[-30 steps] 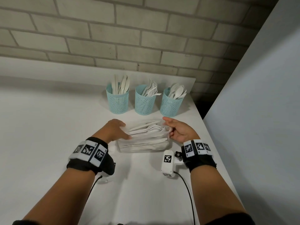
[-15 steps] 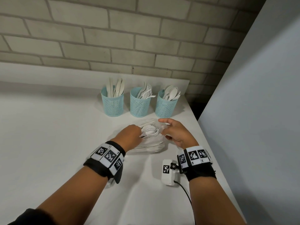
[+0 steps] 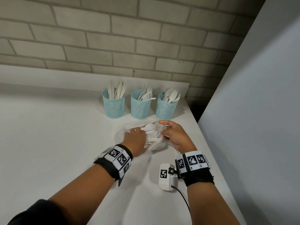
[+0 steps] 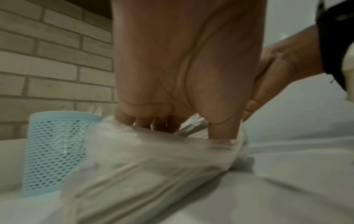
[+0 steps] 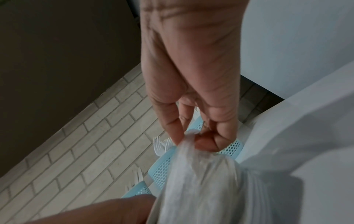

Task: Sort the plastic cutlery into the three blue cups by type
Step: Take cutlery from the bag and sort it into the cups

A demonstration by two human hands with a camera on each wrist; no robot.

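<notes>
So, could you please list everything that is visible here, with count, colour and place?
blue cups: three, light blue mesh, in a row at the back of the table near the brick wall
knives: several, white, in the left cup
forks: several, white, in the middle cup
spoons: several, white, in the right cup
plastic bag: one, clear, on the table in front of the cups
loose cutlery: a bundle, white, in the bag
table: one, white
wrist camera: one, white, by the right wrist
left hand: reaches into the bag
right hand: pinches the bag's edge
</notes>
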